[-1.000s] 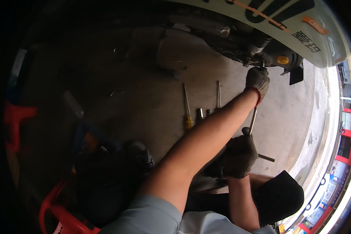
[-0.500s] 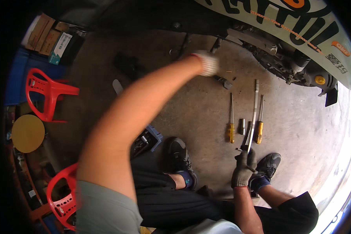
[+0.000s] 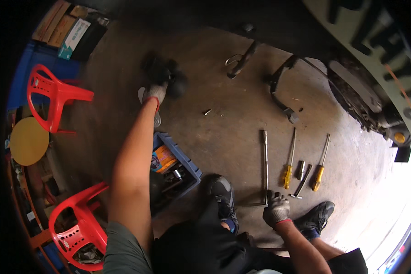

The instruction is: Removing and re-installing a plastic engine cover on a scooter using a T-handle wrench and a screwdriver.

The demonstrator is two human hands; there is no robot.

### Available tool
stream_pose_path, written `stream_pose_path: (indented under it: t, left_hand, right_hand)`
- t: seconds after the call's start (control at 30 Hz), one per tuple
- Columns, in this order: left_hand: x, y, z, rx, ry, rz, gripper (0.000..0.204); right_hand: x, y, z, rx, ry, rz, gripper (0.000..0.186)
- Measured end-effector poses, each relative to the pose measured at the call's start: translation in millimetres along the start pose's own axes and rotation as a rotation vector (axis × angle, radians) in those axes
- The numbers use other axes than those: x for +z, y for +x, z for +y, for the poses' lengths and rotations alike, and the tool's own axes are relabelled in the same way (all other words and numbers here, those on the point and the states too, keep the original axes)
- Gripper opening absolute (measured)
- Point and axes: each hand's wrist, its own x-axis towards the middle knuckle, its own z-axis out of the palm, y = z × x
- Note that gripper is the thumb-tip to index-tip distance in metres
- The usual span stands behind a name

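Note:
My left hand (image 3: 155,92), in a pale knit glove with a red cuff, reaches out to the far left and is closed on a blurred black object (image 3: 176,81). What the object is cannot be made out. By my right foot, my right hand (image 3: 277,209), in a grey-palmed glove, has its fingers curled at the bend of a long L-shaped wrench (image 3: 266,164). The wrench's long shaft points away from me. To its right lie two yellow-handled screwdrivers (image 3: 288,176) (image 3: 318,178), a short metal socket (image 3: 301,170) and a smaller T-shaped tool (image 3: 303,182).
A blue toolbox (image 3: 194,171) with sockets stands left of my feet. Red plastic chairs (image 3: 55,98) (image 3: 80,228) and a round yellow stool (image 3: 29,141) are at the left. A scooter (image 3: 356,86) fills the far right. A small bolt (image 3: 208,112) lies on the floor.
My left hand has swung from beside the scooter to the black object at the far left. My right hand has lowered the L-shaped wrench to the left of the screwdrivers. The view has shifted left.

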Motion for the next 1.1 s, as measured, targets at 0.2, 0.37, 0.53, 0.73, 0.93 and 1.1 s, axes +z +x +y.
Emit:
stream_pose_path:
  t: [0.2,0.37,0.53,0.73,0.93,1.1]
  left_hand:
    - [23.3,56.1,-6.4,-0.299,-0.989,-0.127,0.058]
    - [24.2,55.5,-12.0,-0.451,-1.198,-0.301,0.046]
    - [3.0,19.5,3.4,-0.415,-1.748,-0.41,0.041]
    - [-2.8,-38.7,44.8,-0.281,-1.747,-0.338,0.043]
    - [30.1,-157.8,95.4,-0.163,-1.885,-0.469,0.04]
    - [49.7,-239.6,147.9,-0.132,-1.828,-0.482,0.05]
  right_hand:
    - [-84.1,101.7,-53.0,-0.295,0.184,0.221,0.038]
    - [-133.4,204.7,-150.9,-0.729,0.125,0.635,0.041]
    - [-126.1,258.2,-192.5,-0.452,-0.157,0.272,0.032]
    - [-103.6,228.1,-138.5,-0.435,0.443,0.46,0.02]
    - [-117.3,140.1,-45.5,-0.026,1.707,0.095,0.01]
    - [-119.9,88.3,-24.7,-0.136,1.489,0.336,0.013]
